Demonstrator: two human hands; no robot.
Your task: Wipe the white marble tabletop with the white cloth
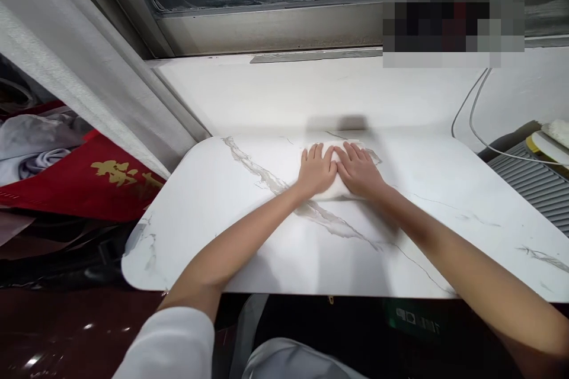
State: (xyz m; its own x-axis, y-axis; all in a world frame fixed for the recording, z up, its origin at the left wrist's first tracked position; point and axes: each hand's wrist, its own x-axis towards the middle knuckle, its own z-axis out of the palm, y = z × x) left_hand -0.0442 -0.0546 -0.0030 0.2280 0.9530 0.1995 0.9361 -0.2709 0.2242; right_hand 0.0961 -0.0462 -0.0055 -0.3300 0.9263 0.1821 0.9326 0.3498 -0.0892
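Note:
A white, soft-looking folded item (331, 190), perhaps cloth, lies on the white marble-patterned table (249, 225) near its back edge. My left hand (317, 172) rests flat on its left part, fingers spread and pointing toward the window. Beside it, my right hand (357, 170) presses flat on the right part, also with fingers apart. The two hands touch or nearly touch at the thumbs. Much of the white item is hidden beneath them.
A light curtain (102, 65) hangs at the left, beside a red cloth (89, 180) with gold lettering. The window frame (275, 32) runs behind the table. At the right are a grey ridged surface (533, 180) and a thin cable (473, 112).

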